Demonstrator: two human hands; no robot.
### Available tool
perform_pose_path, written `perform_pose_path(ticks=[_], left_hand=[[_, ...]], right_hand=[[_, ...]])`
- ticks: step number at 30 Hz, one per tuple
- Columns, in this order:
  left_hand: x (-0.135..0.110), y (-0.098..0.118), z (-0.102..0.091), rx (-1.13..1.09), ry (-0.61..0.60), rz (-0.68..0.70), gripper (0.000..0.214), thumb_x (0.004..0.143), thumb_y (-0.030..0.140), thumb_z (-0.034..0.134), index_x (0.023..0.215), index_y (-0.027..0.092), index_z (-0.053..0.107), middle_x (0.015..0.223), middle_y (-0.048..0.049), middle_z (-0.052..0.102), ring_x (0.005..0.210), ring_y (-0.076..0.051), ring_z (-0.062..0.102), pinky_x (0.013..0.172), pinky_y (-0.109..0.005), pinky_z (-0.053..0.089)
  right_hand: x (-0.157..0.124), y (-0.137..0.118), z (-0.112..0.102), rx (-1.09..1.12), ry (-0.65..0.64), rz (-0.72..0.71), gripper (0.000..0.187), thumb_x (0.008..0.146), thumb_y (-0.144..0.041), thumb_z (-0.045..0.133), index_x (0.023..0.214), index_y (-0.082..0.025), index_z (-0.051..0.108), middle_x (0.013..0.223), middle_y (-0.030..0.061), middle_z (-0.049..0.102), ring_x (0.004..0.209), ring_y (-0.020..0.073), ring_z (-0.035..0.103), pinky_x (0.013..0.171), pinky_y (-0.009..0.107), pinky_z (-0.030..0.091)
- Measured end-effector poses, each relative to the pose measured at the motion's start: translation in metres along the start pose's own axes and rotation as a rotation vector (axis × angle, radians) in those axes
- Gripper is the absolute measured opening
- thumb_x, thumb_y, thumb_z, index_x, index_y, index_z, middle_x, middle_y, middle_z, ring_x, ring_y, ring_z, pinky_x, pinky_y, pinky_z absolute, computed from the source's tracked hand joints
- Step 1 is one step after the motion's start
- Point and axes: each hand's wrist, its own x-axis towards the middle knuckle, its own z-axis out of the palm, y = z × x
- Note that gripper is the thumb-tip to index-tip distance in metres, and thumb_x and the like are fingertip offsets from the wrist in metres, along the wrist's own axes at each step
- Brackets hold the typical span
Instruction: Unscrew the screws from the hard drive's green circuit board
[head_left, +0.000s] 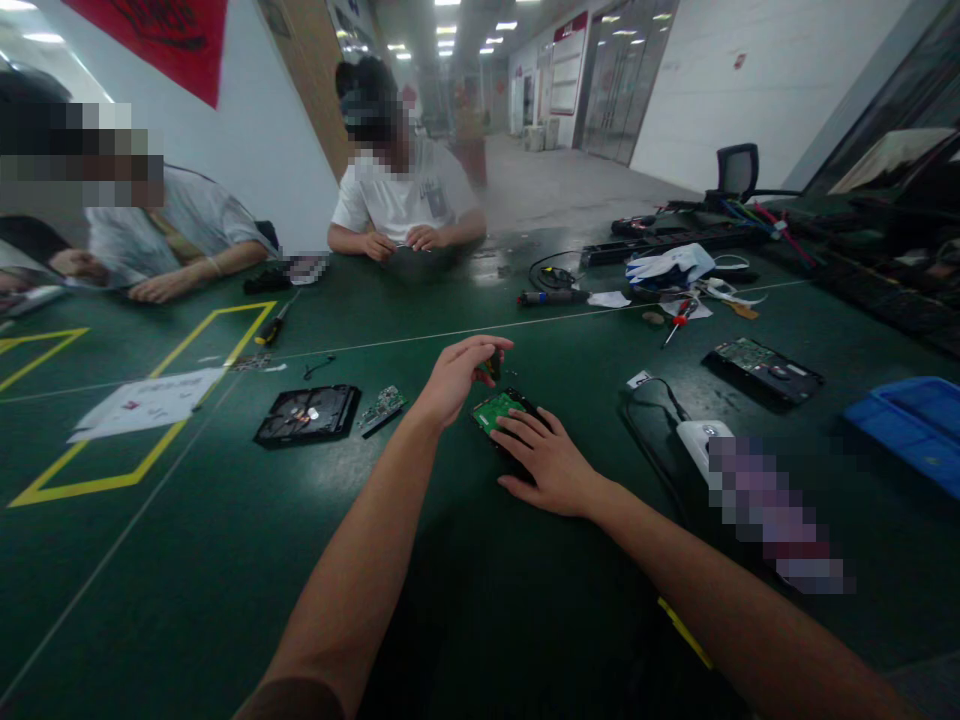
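Observation:
A black hard drive with a green circuit board (495,410) lies on the green table (225,560) in front of me. My right hand (547,462) rests flat on it, fingers spread over its near right part. My left hand (461,375) hovers just above and behind the drive, fingers pinched round a small dark tool or part that I cannot make out. To the left lie an opened black drive case (307,413) and a loose small circuit board (382,408).
Another drive (763,368) lies right, a blue tray (911,425) at the right edge, a white device with black cable (701,440) near my right arm. A yellow-handled screwdriver (271,328), paper sheets (150,400) and yellow tape lines are left. Two people sit across the table.

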Motion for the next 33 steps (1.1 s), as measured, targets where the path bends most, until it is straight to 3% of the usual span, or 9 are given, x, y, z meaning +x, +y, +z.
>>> perform_pose_path(ticks=[4,8,15,24,29,33], left_hand=[[0.0007,-0.0031,0.0004,-0.120,0.006,-0.040,0.023,0.090,0.030,0.060,0.105,0.017,0.070,0.097,-0.0091,0.072,0.095,-0.022,0.067,0.060,-0.026,0.053],[0.0013,-0.0030,0.0023,-0.146,0.030,-0.067,0.019,0.090,0.030,0.058,0.101,0.017,0.064,0.100,-0.0120,0.075,0.098,-0.024,0.070,0.060,-0.027,0.054],[0.0032,-0.0047,0.0004,-0.058,0.067,-0.023,0.021,0.088,0.031,0.057,0.093,0.015,0.071,0.099,-0.0108,0.073,0.095,-0.022,0.068,0.059,-0.024,0.053],[0.0026,-0.0031,-0.0011,-0.048,-0.046,-0.028,0.023,0.093,0.030,0.054,0.104,0.016,0.069,0.092,-0.0082,0.072,0.086,-0.019,0.068,0.064,-0.026,0.056],[0.0035,-0.0054,-0.0023,0.002,0.020,0.011,0.029,0.097,0.041,0.056,0.105,0.017,0.070,0.100,-0.0096,0.073,0.093,-0.020,0.069,0.063,-0.025,0.057],[0.0035,-0.0066,0.0000,0.109,0.096,0.051,0.032,0.093,0.048,0.067,0.101,0.018,0.072,0.098,-0.0086,0.073,0.088,-0.018,0.068,0.059,-0.022,0.054]], right_hand=[[0.0000,0.0001,0.0000,-0.004,0.002,0.000,0.066,0.101,-0.054,0.056,0.159,-0.026,0.043,0.164,0.0105,0.044,0.155,0.0323,0.029,0.127,0.058,0.014],[0.0001,-0.0002,0.0001,0.002,0.002,-0.002,0.064,0.101,-0.053,0.055,0.158,-0.026,0.045,0.164,0.0097,0.043,0.156,0.0322,0.029,0.127,0.058,0.014],[0.0002,0.0005,0.0008,-0.002,0.005,-0.004,0.066,0.100,-0.052,0.057,0.159,-0.026,0.044,0.163,0.0108,0.044,0.155,0.0328,0.029,0.127,0.058,0.015],[0.0002,0.0004,0.0003,0.004,0.012,-0.006,0.065,0.101,-0.054,0.055,0.158,-0.025,0.044,0.163,0.0104,0.045,0.155,0.0328,0.030,0.127,0.059,0.015],[0.0001,0.0012,0.0017,0.010,0.017,-0.010,0.065,0.100,-0.052,0.057,0.158,-0.026,0.045,0.163,0.0104,0.045,0.156,0.0330,0.029,0.127,0.059,0.015],[0.0000,0.0010,0.0023,0.010,0.017,-0.008,0.065,0.100,-0.052,0.058,0.158,-0.026,0.045,0.164,0.0105,0.044,0.155,0.0327,0.029,0.127,0.059,0.015]])
